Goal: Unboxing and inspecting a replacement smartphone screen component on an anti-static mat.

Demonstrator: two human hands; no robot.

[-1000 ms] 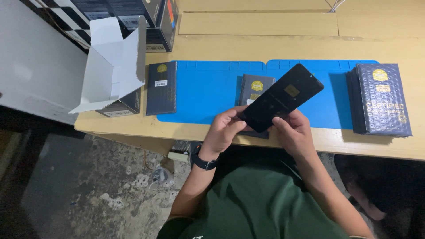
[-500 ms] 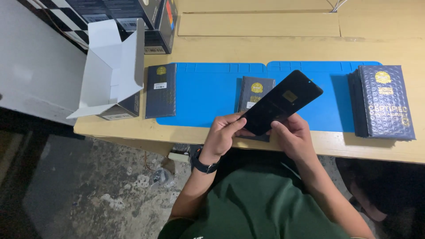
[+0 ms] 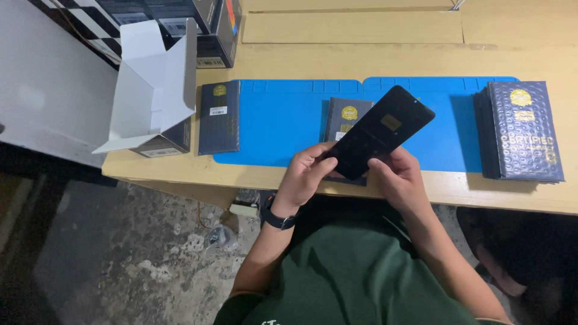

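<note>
Open box (image 3: 153,90) left of mat (image 3: 283,123), stack (image 3: 521,129) right.

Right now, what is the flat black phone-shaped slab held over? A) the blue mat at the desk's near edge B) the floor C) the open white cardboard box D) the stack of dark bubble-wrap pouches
A: both hands hold the flat black slab above the blue mat.

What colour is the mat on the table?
The mat is bright blue, seen in the head view.

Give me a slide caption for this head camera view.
Both hands, left and right, hold a black phone over a blue mat.
</note>
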